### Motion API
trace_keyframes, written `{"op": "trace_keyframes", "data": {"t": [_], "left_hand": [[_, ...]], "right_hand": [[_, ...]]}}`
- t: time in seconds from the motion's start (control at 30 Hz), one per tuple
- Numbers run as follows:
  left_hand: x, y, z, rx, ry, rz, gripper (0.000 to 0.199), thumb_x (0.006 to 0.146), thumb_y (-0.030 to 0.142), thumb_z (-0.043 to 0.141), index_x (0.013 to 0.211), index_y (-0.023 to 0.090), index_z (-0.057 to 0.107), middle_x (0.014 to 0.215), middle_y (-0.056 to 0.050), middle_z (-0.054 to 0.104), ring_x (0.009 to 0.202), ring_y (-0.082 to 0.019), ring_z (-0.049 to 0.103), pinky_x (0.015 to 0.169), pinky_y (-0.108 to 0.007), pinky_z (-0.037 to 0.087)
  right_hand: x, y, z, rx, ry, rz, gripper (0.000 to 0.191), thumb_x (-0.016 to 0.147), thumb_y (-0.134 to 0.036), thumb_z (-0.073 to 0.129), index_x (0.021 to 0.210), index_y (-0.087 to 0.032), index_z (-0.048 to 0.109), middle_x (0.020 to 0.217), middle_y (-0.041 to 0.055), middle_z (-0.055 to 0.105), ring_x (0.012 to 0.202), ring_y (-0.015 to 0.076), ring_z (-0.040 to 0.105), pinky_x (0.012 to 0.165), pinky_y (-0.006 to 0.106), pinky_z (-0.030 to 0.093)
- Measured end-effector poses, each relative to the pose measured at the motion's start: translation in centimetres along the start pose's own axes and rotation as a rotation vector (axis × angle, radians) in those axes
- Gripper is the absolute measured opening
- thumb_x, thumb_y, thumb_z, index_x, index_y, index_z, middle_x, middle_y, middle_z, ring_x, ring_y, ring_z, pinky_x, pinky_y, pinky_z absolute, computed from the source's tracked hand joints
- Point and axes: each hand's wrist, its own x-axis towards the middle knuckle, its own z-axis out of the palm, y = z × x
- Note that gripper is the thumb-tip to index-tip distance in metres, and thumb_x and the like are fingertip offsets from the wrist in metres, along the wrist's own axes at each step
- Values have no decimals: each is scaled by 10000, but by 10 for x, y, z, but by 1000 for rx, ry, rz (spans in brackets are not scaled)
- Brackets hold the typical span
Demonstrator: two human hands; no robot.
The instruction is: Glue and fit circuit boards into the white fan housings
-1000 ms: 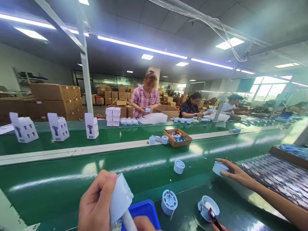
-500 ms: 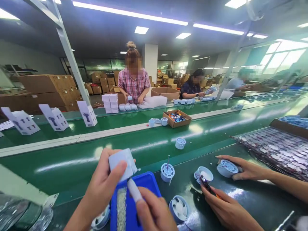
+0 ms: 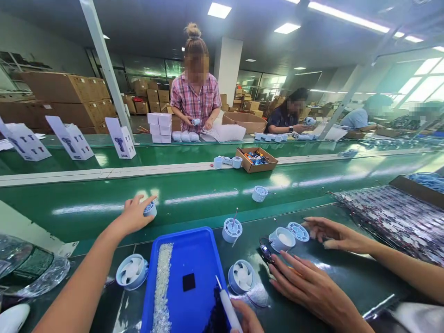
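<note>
While the left arm is stretched out over the green belt [image 3: 190,215], its hand [image 3: 133,215] curves around a fan housing [image 3: 150,209] — pale blue, with fingers over its top and the thumb low at its side; whether the housing rests fully on the belt cannot be told. The right hand [image 3: 248,318], partly cut off by the lower edge, pinches a white pen-like tool [image 3: 229,309], its thin tip pointing up and away above the right part of a blue tray [image 3: 194,254]. Clear granules [image 3: 162,286] line the tray's left side, a black square [image 3: 189,282] lies near the middle, and dark pieces [image 3: 215,312] are heaped by the tool.

One bladed fan [image 3: 132,272] sits just left of the tray, another fan [image 3: 242,276] just right of it. Farther right, a co-worker's near hand [image 3: 308,286] lies extended beside a small dark device [image 3: 266,253] — the far hand [image 3: 335,236] is loosely spread next to a slotted round part [image 3: 298,231].
</note>
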Motion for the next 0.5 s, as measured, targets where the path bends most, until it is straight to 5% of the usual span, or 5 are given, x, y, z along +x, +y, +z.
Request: {"op": "trace_keyframes", "data": {"t": [0.07,0.17,0.3,0.5], "left_hand": [[-15,8,-14,-8,-45,38,634,777,428,521,1358,180,474,1428,-159,378,1336,-426,252,1051,-532,287],[-52,17,-29,-36,-208,107,565,819,552,479,1323,296,498,1429,-64,435,1339,-320,333,1061,-458,342],[-107,5,-13,-38,-394,76,528,781,482,580,1294,372,512,1557,-17,214,1425,-350,154,1014,-495,407],[-145,-31,18,-204,-238,63,437,893,369,458,1329,354,449,1410,-56,423,1270,-278,453,1027,-429,402]], "right_hand": [[6,-5,35,111,119,-59,91,755,-244,706,836,-259,666,749,-41,702,848,191,683,614,257,597],[15,-8,93,112,188,-130,129,790,-366,671,860,-263,638,678,-34,656,771,197,669,558,272,566],[24,0,144,-20,157,-174,242,804,-471,635,894,-247,635,716,-4,660,753,205,660,583,291,545],[31,16,167,-200,97,-190,218,858,-461,575,940,-273,648,830,21,693,690,195,671,597,315,548]]}}
